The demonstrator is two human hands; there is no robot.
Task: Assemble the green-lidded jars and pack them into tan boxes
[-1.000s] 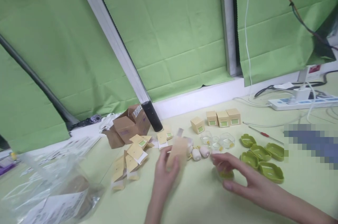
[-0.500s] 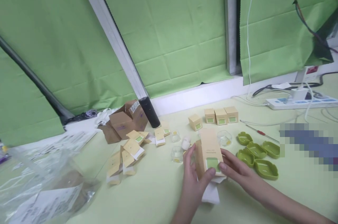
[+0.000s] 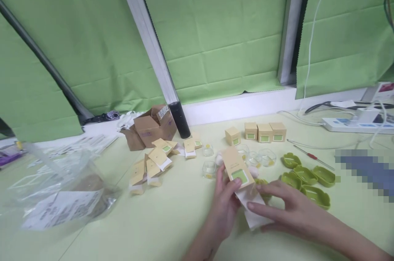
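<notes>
My left hand [image 3: 226, 203] is closed around a small kraft cardboard box [image 3: 235, 162] with a green printed square, held tilted above the table. A white-lined flap [image 3: 254, 209] hangs from its near end. At that flap my right hand [image 3: 286, 205] has its thumb and fingers on the cardboard. Just beyond the held box are several clear glass cups [image 3: 267, 157] with yellow marks, partly hidden. Green flower-shaped dishes [image 3: 304, 175] sit beside my right hand, and another green piece [image 3: 261, 183] shows between the hands. The inside of the held box is not visible.
Closed kraft boxes [image 3: 264, 133] stand at the back. Flattened, open boxes [image 3: 154, 164] lie left of centre, near a brown carton [image 3: 155, 127] and a black cylinder [image 3: 180, 119]. A plastic bag [image 3: 70, 195] is at left; a screwdriver [image 3: 312, 156] and power strip [image 3: 341, 124] are at right.
The held box has tipped, so its white flap now shows more. My right hand has shifted from the box's side down to the flap. The camera view has turned slightly left.
</notes>
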